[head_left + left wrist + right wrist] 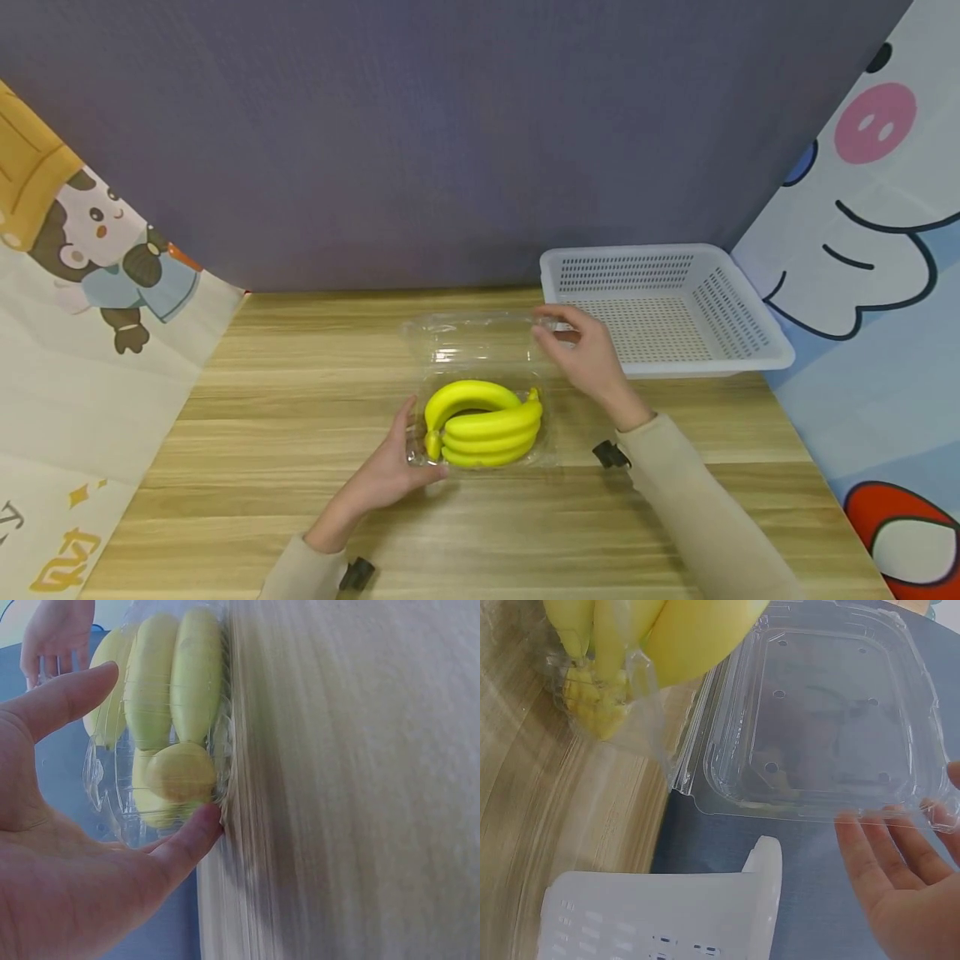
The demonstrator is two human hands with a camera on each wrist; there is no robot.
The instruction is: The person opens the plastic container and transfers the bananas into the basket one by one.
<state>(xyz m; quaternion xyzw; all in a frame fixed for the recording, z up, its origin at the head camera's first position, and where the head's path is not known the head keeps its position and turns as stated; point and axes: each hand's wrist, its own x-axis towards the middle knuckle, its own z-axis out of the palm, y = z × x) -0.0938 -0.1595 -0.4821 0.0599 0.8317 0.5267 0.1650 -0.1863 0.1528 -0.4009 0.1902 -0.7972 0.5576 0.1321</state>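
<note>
A clear plastic clamshell box (pixel 551 454) sits on the wooden table with its lid (pixel 480 342) raised at the back. Inside lie yellow bananas (pixel 491 429), one bunch curving in front of another. My left hand (pixel 390 471) grips the left end of the box, thumb and fingers spread around it. In the left wrist view a fingertip (pixel 202 825) is down by the tabletop at the lower edge. My right hand (pixel 588 350) holds the lid by its right corner. Small round holes dot the lid (pixel 825 712) in the right wrist view.
A white perforated plastic basket (pixel 750 364) stands at the back right, close behind my right hand. A dark grey panel (pixel 390 167) rises at the table's back edge. Cartoon-printed panels (pixel 892 267) flank the wooden table (pixel 262 400).
</note>
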